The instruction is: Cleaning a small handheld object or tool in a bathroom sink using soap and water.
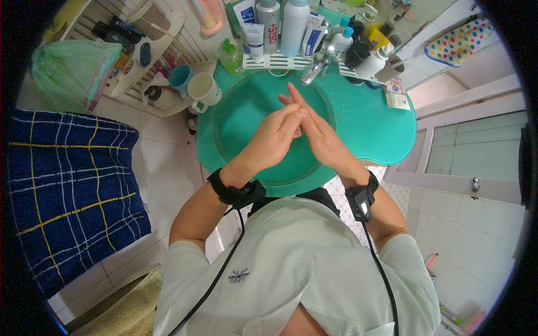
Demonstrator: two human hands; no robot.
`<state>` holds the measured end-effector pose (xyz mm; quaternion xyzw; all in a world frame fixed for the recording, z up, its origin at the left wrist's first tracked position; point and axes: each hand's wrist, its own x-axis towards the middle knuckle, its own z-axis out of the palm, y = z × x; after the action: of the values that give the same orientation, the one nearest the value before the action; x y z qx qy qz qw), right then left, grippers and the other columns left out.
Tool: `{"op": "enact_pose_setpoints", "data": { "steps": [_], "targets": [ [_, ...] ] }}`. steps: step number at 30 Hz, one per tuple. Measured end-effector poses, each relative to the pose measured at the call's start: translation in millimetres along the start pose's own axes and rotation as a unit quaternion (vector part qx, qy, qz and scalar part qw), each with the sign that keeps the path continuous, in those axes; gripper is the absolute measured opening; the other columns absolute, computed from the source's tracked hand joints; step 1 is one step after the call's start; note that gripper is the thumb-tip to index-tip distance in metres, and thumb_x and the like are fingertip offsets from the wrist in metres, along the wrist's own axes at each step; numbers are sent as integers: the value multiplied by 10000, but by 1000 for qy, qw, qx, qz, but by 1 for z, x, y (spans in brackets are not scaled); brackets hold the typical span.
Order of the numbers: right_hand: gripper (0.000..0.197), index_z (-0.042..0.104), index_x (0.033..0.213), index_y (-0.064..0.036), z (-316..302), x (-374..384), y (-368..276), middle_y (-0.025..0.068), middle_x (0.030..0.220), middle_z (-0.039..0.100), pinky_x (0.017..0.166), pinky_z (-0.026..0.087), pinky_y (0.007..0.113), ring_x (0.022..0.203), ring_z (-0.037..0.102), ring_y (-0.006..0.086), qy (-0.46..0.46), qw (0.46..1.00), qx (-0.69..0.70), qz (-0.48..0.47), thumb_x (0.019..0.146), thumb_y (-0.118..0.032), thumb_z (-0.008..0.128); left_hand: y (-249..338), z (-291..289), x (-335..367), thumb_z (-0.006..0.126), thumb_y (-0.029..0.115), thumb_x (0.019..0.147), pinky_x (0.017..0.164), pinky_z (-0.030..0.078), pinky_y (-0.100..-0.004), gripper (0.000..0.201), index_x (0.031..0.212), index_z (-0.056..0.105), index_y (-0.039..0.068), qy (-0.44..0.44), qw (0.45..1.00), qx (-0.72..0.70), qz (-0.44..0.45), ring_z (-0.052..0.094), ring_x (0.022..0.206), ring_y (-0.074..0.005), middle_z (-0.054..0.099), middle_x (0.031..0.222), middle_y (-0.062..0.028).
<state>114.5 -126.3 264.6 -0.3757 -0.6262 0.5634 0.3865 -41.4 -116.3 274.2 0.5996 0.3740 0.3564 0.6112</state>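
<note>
My left hand and my right hand press together above the green sink basin. The left fingers are curled closed against the right hand, seemingly round its thumb side; that contact is partly hidden. On the right hand the fingers stretch out toward the far rim. Neither hand shows any tool or item in it. Just beyond them the chrome faucet leans over the basin. Water drops dot the green countertop. Black straps with small devices and cables circle both wrists.
Tubes, bottles and spray cans crowd a white rack behind the basin. A white mug, a blue cup and a green soap bottle stand to the left. A blue plaid towel hangs far left; a small box lies right.
</note>
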Motion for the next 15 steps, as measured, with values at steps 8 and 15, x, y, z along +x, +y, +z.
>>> {"op": "enact_pose_setpoints", "data": {
  "steps": [8, 15],
  "targets": [
    [584, 131, 1572, -100, 2, -1, 3, 206, 1534, 339, 1106, 340, 336, 1349, 419, 253, -7, 999, 50, -5, 1080, -398, 231, 0, 1, -2, 377, 239, 1037, 541, 323, -252, 249, 943, 506, 48, -13, 999, 22, 21, 391, 634, -72, 438, 727, 10],
    [594, 105, 1574, -95, 5, -1, 7, 192, 1525, 353, 1117, 323, 343, 1332, 425, 233, -15, 994, 113, 2, 1080, -406, 216, -7, 4, -1, 375, 216, 1034, 543, 317, -256, 233, 995, 518, 36, 0, 999, 35, 35, 377, 630, -78, 427, 734, 11]
  ]
}}
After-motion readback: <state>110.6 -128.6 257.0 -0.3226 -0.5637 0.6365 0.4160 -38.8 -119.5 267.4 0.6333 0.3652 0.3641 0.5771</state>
